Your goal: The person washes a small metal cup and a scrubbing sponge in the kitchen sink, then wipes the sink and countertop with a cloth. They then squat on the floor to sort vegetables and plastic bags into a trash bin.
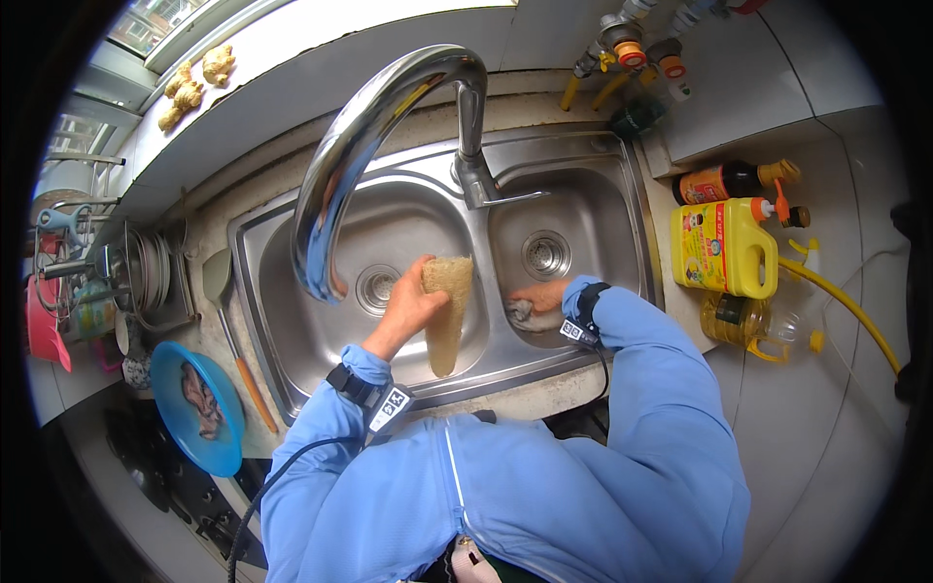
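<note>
My left hand grips the upper part of a long, dried loofah sponge over the large left basin of a steel double sink. The loofah is broad at the top and narrows toward the sink's front edge. Down in the smaller right basin, my right hand has its fingers on a crumpled greyish cloth by the left wall, below the drain. Its fingertips are partly hidden. A chrome faucet arches over the left basin.
Left of the sink lie a spatula and a blue plastic bowl holding raw meat, near a dish rack. At right are a yellow detergent jug, a dark sauce bottle and an oil bottle. Ginger lies on the sill.
</note>
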A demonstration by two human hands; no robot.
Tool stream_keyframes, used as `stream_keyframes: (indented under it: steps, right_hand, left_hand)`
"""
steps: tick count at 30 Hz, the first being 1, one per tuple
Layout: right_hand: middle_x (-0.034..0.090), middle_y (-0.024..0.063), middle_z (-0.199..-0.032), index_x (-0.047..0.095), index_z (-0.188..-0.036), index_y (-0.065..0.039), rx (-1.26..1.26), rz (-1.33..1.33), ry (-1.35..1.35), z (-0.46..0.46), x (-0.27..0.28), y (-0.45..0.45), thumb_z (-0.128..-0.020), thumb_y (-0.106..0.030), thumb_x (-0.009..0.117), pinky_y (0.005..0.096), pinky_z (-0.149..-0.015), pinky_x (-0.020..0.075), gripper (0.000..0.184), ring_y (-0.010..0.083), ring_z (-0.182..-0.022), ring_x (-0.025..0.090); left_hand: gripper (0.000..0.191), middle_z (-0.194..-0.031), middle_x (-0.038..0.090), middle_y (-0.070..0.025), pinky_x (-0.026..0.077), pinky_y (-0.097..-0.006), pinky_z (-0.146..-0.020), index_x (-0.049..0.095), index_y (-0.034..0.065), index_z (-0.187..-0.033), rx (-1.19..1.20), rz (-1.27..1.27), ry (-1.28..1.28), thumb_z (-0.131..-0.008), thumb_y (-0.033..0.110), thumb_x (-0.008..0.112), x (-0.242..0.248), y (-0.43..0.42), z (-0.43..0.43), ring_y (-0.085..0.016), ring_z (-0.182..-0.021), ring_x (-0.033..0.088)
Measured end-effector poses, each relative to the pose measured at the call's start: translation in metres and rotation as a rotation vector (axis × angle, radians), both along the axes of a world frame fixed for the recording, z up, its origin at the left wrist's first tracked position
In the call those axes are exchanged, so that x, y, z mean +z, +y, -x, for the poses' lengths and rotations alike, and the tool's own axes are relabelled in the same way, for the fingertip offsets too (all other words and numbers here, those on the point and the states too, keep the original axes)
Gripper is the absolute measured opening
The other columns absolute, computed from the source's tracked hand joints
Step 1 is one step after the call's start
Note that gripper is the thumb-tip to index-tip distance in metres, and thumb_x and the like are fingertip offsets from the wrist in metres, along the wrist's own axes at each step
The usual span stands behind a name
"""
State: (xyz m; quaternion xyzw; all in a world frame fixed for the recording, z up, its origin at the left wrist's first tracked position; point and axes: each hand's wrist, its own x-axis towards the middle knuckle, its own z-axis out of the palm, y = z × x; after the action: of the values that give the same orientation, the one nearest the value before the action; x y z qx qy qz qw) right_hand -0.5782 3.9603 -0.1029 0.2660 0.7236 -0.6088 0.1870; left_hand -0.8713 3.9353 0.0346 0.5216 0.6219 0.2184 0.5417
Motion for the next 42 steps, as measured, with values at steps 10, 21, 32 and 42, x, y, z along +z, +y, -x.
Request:
stream_keyframes:
  steps: [10, 21, 32, 42]
  right_hand:
    - [0.064, 0.0068, -0.095, 0.059, -0.109, -0.007, -0.32, 0.589, -0.319, -0.028, 0.087, -0.016, -0.055, 0.002, 0.061, 0.0302, -0.073, 0.0473, 0.055, 0.0179, -0.084, 0.057]
    - [0.062, 0.0077, -0.096, 0.058, -0.11, -0.003, -1.232, 0.184, -0.078, -0.162, 0.211, -0.149, -0.063, 0.0, 0.059, 0.0288, -0.079, 0.0461, 0.047, 0.0189, -0.088, 0.057]
    - [0.063, 0.0196, -0.096, 0.063, -0.103, -0.008, -0.734, -0.489, -0.416, -0.091, 0.159, -0.119, -0.071, -0.008, 0.051, 0.0355, -0.08, 0.0457, 0.034, 0.033, -0.09, 0.059]
    - [0.065, 0.0116, -0.089, 0.067, -0.096, -0.017, -0.504, -0.922, -0.684, -0.128, 0.157, -0.073, -0.07, -0.017, 0.062, 0.0438, -0.074, 0.0486, 0.026, 0.0329, -0.086, 0.061]
  left_hand:
    - [0.061, -0.104, 0.061, -0.0198, 0.046, -0.0326, -0.086, 0.042, -0.0022, -0.125, -0.017, -0.044, -0.098, -0.068, 0.012, 0.06, 0.0, -0.01, 0.018, -0.028, -0.098, 0.059]
    - [0.053, -0.1, 0.061, -0.0169, 0.047, -0.0312, -0.083, 0.045, -0.0014, -0.12, -0.227, -0.018, -0.205, -0.07, 0.011, 0.059, 0.018, -0.02, -0.01, -0.025, -0.095, 0.06]
    - [0.045, -0.099, 0.059, -0.0104, 0.045, -0.0294, -0.085, 0.048, -0.0007, -0.114, -0.351, 0.058, -0.233, -0.071, 0.009, 0.058, 0.03, -0.03, -0.052, -0.018, -0.093, 0.057]
    - [0.046, -0.099, 0.059, -0.0089, 0.045, -0.0285, -0.083, 0.048, -0.0004, -0.116, -0.246, 0.009, -0.25, -0.071, 0.007, 0.056, 0.041, -0.044, -0.037, -0.017, -0.092, 0.056]
